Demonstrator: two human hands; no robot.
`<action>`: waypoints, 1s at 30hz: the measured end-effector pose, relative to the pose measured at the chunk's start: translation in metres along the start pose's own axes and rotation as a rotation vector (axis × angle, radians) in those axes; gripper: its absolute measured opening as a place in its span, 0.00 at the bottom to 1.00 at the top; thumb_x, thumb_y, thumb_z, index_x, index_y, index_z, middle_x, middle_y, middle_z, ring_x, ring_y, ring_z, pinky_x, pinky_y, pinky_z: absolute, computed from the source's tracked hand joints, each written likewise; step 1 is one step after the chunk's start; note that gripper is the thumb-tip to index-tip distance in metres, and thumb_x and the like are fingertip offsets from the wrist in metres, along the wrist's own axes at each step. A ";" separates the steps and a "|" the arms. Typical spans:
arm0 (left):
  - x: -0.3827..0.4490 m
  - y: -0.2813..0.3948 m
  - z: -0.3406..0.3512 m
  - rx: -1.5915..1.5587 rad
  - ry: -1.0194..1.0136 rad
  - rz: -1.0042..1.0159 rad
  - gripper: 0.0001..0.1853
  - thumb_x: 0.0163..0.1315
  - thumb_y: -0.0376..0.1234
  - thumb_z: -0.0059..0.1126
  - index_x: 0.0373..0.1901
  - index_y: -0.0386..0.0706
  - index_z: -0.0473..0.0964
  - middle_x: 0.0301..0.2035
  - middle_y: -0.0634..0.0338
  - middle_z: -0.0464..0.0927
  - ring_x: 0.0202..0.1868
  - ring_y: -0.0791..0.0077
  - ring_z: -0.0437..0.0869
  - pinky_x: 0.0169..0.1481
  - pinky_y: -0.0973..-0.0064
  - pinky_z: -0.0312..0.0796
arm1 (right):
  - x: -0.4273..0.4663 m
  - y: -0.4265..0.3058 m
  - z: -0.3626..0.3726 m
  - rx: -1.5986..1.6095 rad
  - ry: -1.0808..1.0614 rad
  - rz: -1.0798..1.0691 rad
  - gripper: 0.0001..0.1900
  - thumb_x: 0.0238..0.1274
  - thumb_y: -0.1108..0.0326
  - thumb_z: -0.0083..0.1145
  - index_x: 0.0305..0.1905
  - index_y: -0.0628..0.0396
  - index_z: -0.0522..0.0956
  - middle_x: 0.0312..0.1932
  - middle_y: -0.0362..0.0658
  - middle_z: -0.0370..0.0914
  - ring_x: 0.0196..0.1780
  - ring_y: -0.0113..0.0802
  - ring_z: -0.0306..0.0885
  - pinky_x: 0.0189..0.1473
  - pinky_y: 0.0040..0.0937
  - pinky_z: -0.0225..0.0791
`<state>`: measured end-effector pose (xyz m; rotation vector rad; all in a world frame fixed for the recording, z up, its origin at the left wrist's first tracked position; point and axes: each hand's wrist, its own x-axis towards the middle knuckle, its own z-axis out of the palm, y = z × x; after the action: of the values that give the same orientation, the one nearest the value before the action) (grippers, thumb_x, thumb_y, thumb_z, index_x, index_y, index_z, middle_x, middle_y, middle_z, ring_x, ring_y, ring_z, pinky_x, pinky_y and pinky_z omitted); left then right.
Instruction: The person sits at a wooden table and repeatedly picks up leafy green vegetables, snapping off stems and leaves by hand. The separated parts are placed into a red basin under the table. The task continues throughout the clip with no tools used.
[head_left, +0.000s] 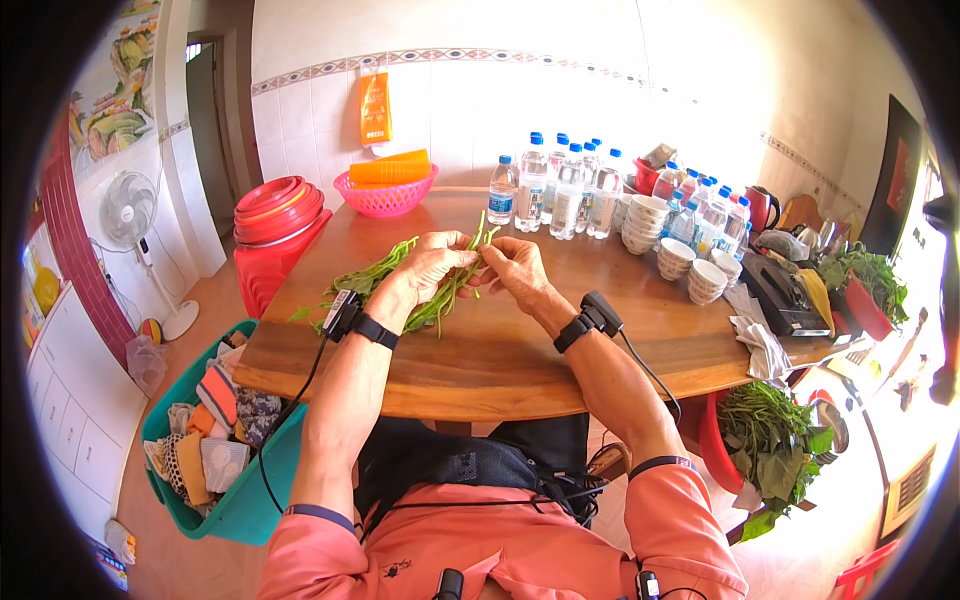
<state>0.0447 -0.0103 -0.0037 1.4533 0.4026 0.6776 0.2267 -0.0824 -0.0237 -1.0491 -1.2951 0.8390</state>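
Above the wooden table (510, 367), my left hand (431, 268) grips thin green vegetable stems (481, 225) that stick up past its fingertips. My right hand (519, 271) meets it from the right, thumb and forefinger pinched on a stem near its upper end. Beneath and beside my left hand lies a loose heap of leafy green stems (367, 276). Part of this heap is hidden by my left hand and wrist. Both wrists wear black straps with small devices and cables.
Several water bottles (568, 196) and patterned cups (706, 279) stand at the back right, near a black cooker (784, 296). A pink basket (390, 196) sits at the back left. Red basins (279, 210), a teal clothes tub (259, 480) and more greens (772, 442) flank the table.
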 end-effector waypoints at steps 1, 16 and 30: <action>0.000 0.000 0.000 -0.002 -0.011 0.006 0.10 0.70 0.33 0.64 0.47 0.38 0.77 0.35 0.56 0.84 0.33 0.68 0.88 0.33 0.67 0.82 | 0.000 -0.001 -0.001 -0.006 0.000 0.001 0.12 0.73 0.62 0.60 0.45 0.62 0.84 0.31 0.41 0.84 0.28 0.24 0.82 0.25 0.24 0.74; -0.008 0.008 0.012 0.195 0.010 0.040 0.09 0.68 0.33 0.63 0.39 0.34 0.77 0.34 0.54 0.82 0.32 0.66 0.88 0.33 0.68 0.83 | 0.001 -0.006 -0.006 0.206 0.094 -0.045 0.12 0.72 0.63 0.61 0.46 0.63 0.85 0.31 0.42 0.84 0.27 0.24 0.81 0.21 0.22 0.72; -0.002 0.004 0.008 0.378 0.079 0.067 0.10 0.63 0.31 0.70 0.41 0.37 0.79 0.33 0.60 0.84 0.31 0.74 0.85 0.32 0.74 0.77 | 0.006 -0.008 -0.017 0.281 -0.003 -0.117 0.08 0.75 0.62 0.60 0.44 0.56 0.81 0.31 0.38 0.81 0.24 0.21 0.72 0.21 0.23 0.68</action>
<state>0.0480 -0.0179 0.0009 1.8066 0.5674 0.7417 0.2441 -0.0818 -0.0140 -0.7437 -1.1891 0.9035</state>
